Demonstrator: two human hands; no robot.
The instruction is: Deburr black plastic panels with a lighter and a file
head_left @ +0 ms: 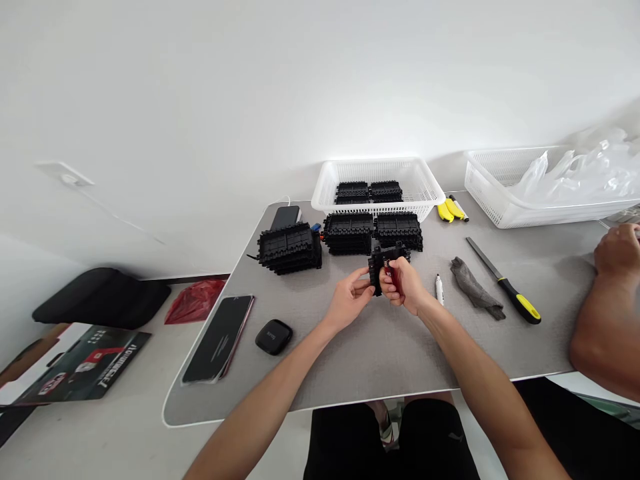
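My left hand point(351, 295) and my right hand point(404, 285) meet above the middle of the grey table point(350, 360). Both are closed on one black plastic part point(384, 257) held upright between them. My right hand also pinches a small red tool point(391, 273) against that part. Just behind the hands lie stacks of the same black parts point(373, 232), with another stack point(290, 248) to their left. More black parts sit in a white basket point(423, 180) at the back.
A phone point(220, 339) and a small black case point(274, 337) lie at the left. A white marker point(439, 289), grey cloth point(475, 287), yellow-handled file point(503, 280) and a second basket with plastic bags point(500, 200) lie right. Another person's arm point(607, 320) rests at the right edge.
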